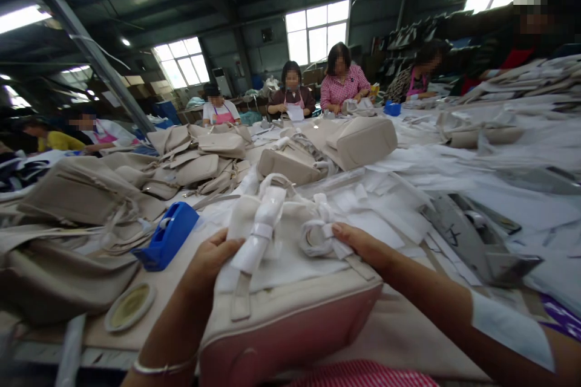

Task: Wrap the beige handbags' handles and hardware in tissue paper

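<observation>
A beige bag [290, 314] lies in front of me with its base turned toward my body. White wrapping covers its straps [262, 227], and a white sheet spreads over the panel beneath them. My left hand [218, 254] grips the bag's left side, thumb on the wrapped strap and fingers mostly hidden behind. On the opposite side my right hand [358, 245] closes on the bag's edge, its thumb pressing beside a white wrapped loop [313, 239]. The undersides of both hands are out of sight.
A blue tape dispenser [167, 236] and a round dish [131, 308] stand left; a grey tape dispenser [476, 236] is right. Beige bags [204, 157] pile up beyond and at left. White sheets [385, 205] cover much of the table. Several people work across it.
</observation>
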Demonstrator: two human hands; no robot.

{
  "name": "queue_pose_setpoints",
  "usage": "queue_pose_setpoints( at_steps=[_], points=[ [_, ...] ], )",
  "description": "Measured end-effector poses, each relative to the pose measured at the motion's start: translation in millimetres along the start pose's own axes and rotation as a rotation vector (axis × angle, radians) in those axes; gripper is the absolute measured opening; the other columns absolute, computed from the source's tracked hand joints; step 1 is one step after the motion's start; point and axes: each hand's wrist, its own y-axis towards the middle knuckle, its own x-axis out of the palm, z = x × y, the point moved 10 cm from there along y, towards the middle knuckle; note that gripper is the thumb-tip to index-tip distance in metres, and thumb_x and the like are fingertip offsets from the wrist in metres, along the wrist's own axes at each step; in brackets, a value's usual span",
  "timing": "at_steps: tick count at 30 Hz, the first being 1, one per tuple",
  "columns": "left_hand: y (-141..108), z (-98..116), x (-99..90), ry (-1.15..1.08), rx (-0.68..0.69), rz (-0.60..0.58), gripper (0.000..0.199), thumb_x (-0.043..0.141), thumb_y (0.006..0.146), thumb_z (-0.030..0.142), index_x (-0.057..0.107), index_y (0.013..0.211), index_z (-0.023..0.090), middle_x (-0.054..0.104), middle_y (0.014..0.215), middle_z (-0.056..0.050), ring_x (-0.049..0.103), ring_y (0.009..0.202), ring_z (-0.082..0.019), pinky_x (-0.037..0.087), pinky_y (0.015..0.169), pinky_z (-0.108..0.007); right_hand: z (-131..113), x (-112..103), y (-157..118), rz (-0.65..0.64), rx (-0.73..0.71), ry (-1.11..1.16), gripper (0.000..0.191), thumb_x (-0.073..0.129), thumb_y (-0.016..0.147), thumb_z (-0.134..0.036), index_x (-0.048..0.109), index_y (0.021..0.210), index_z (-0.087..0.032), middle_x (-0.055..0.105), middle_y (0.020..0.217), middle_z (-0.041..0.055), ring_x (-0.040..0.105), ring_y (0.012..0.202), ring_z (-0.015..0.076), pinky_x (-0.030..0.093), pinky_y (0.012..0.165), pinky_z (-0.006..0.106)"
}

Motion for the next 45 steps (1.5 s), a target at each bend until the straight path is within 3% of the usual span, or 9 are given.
queue_pose_setpoints(
  at_steps=[4, 9, 14, 17, 21, 27, 37, 41, 45],
  points=[
    [-29, 73, -32.4, 0.329, 0.147, 0.174, 0.032, 0.069, 0.066, 0.038, 0.066, 0.089, 0.016, 0.068, 0.070, -0.003, 0.062, 0.058, -0.021, 0.046, 0.051, -0.028, 4, -2, 14, 0.172, -0.055, -0.193, 0.054, 0.056, 0.085, -0.059, 0.062, 0.118, -0.017, 0.063, 0.122, 0.0124, 0.058, 0.112, 0.0258, 0.051, 0.086, 0.037],
    [-42, 108, 24.5, 1.093, 0.412, 0.339, 0.015, 0.058, 0.076, 0.032, 0.064, 0.073, 0.018, 0.063, 0.068, -0.007, 0.062, 0.069, -0.025, 0.046, 0.064, -0.033, 32, 8, 6, 0.158, 0.039, -0.029, 0.047, 0.053, 0.086, -0.058, 0.065, 0.096, -0.014, 0.067, 0.101, 0.0138, 0.063, 0.079, 0.0190, 0.050, 0.062, 0.030],
    [-63, 121, 134.3, 0.744, 0.729, -0.165, 0.026, 0.052, 0.089, 0.030, 0.069, 0.102, 0.017, 0.072, 0.089, -0.009, 0.066, 0.082, -0.022, 0.051, 0.075, -0.032, 42, -2, -6, 0.175, 0.082, 0.113, 0.051, 0.044, 0.089, -0.062, 0.064, 0.102, -0.016, 0.068, 0.105, 0.0132, 0.064, 0.083, 0.0205, 0.052, 0.069, 0.033],
    [-68, 137, 136.5, 0.611, 0.874, -0.204, 0.028, 0.055, 0.089, 0.034, 0.069, 0.107, 0.017, 0.072, 0.103, -0.009, 0.066, 0.094, -0.022, 0.051, 0.087, -0.035, 43, -37, -14, 0.258, 0.108, 0.018, 0.054, 0.045, 0.088, -0.063, 0.066, 0.104, -0.017, 0.069, 0.106, 0.0128, 0.065, 0.091, 0.0238, 0.052, 0.076, 0.037],
    [-9, 93, 77.2, 0.630, 0.625, 0.074, 0.039, 0.059, 0.085, 0.043, 0.066, 0.110, 0.014, 0.067, 0.113, -0.014, 0.064, 0.102, -0.027, 0.051, 0.090, -0.042, 49, -86, -30, 0.346, 0.185, -0.007, 0.054, 0.044, 0.089, -0.062, 0.069, 0.096, -0.014, 0.069, 0.108, 0.0157, 0.065, 0.090, 0.0245, 0.051, 0.076, 0.037],
    [22, -21, 73.3, 0.087, 0.067, -0.163, 0.068, 0.065, 0.080, 0.049, 0.040, 0.136, 0.020, 0.066, 0.094, -0.008, 0.067, 0.080, -0.023, 0.057, 0.063, -0.036, 47, -81, -39, 0.332, 0.218, -0.091, 0.051, 0.050, 0.086, -0.063, 0.068, 0.100, -0.018, 0.072, 0.100, 0.0100, 0.066, 0.087, 0.0233, 0.051, 0.077, 0.038],
    [-7, -26, 61.7, -0.152, 0.018, -0.228, 0.061, 0.069, 0.080, 0.042, 0.048, 0.130, 0.015, 0.064, 0.083, -0.004, 0.065, 0.071, -0.018, 0.055, 0.061, -0.029, -26, -97, -52, 0.667, -0.221, -0.784, 0.037, 0.057, 0.083, -0.043, 0.067, 0.110, -0.019, 0.060, 0.127, 0.0138, 0.060, 0.108, 0.0303, 0.053, 0.082, 0.043],
    [-24, -42, 66.0, -0.049, 0.083, -0.233, 0.043, 0.059, 0.087, 0.046, 0.059, 0.117, 0.014, 0.068, 0.105, -0.011, 0.066, 0.093, -0.025, 0.055, 0.078, -0.037, -92, -37, -32, 0.467, -0.626, -1.041, 0.037, 0.051, 0.091, -0.040, 0.061, 0.120, -0.020, 0.058, 0.128, 0.0132, 0.056, 0.116, 0.0277, 0.051, 0.089, 0.042],
    [-39, -28, 63.4, 0.039, 0.251, -0.127, 0.038, 0.057, 0.089, 0.041, 0.059, 0.118, 0.017, 0.068, 0.113, -0.010, 0.063, 0.102, -0.025, 0.051, 0.088, -0.035, -117, 70, 30, 0.090, -0.637, -1.262, 0.052, 0.050, 0.091, -0.051, 0.055, 0.130, -0.016, 0.060, 0.129, 0.0157, 0.054, 0.119, 0.0303, 0.043, 0.100, 0.045]
  ],
)
